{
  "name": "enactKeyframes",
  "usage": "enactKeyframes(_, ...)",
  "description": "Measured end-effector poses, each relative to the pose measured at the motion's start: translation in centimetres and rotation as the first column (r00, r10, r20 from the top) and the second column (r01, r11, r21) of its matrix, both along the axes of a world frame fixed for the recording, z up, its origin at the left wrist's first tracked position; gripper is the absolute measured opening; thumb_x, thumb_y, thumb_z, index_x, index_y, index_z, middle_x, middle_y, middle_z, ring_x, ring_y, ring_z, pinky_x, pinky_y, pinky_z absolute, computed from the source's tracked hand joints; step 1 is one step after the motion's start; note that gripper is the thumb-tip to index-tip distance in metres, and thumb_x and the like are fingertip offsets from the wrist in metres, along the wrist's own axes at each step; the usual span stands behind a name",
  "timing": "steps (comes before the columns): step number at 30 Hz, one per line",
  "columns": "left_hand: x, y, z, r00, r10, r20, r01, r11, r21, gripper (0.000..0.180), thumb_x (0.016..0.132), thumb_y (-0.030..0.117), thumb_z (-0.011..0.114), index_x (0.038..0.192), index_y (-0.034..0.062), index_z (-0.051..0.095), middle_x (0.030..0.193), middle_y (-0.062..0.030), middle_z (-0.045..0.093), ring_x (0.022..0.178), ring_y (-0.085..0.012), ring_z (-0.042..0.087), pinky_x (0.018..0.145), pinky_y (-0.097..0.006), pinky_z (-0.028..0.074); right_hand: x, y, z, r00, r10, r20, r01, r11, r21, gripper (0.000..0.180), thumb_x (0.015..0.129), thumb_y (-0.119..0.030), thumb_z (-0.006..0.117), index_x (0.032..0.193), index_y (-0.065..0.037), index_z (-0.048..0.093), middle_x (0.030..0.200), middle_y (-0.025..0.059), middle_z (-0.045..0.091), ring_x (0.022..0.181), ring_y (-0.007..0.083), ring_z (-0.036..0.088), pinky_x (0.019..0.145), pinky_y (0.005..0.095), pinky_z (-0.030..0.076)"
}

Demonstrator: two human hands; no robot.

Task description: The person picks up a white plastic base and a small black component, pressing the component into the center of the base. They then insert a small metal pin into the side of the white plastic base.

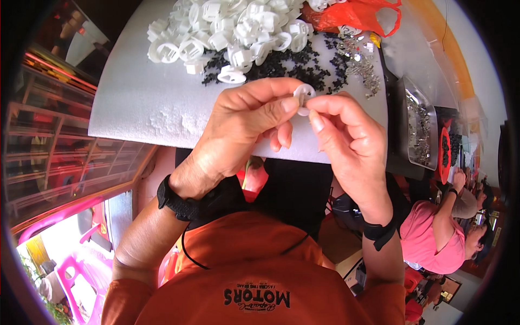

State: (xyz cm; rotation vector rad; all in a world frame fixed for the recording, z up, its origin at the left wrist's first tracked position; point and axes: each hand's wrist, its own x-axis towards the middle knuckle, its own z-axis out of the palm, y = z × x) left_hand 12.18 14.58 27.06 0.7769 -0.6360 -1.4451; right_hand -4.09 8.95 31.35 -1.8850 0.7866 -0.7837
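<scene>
Meeting above the white board [141, 108], left hand [244, 122] and right hand [346, 143] both pinch a white plastic ring [303, 97].

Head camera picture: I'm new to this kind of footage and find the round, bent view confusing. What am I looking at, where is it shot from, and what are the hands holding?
There is no machine here. A wide fisheye camera on a person's head looks down, so the forearms enter from below and straight edges curve near the rim. The left hand and right hand together pinch one small round white plastic ring part above a white foam board. On the board lie a heap of similar white plastic parts, a scatter of small black plastic pieces, some small shiny metal pieces and an orange plastic bag. To the right sits a clear tray of metal bits, and another person in a pink shirt sits nearby.
</scene>
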Motion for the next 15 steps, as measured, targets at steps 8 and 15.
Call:
enactKeyframes(8,-0.7,0.1,0.2,0.989,0.079,0.124,-0.070,0.994,-0.080,0.029,0.091,0.012,0.061,0.117,0.0000,0.061,0.087,-0.0033,0.064,0.061,-0.0068,0.053,0.054,-0.020,0.044,1.1,-0.4,-0.6,0.999,-0.018,0.035,0.020,0.999,-0.047,0.006,0.087,0.004,0.059,0.090,0.000,0.055,0.080,0.0077,0.058,0.070,0.0129,0.062,0.061,0.0256,0.050)
enactKeyframes(15,-1.0,0.3,-0.1,0.948,0.138,0.286,-0.120,0.989,-0.081,0.028,0.090,0.012,0.063,0.117,0.0047,0.062,0.076,0.0019,0.061,0.061,-0.0041,0.054,0.055,-0.019,0.045,1.4,-0.6,-1.7,0.998,-0.035,0.056,0.045,0.978,-0.203,0.009,0.085,0.007,0.057,0.090,-0.001,0.055,0.076,0.0079,0.054,0.065,0.0159,0.058,0.057,0.0283,0.047)
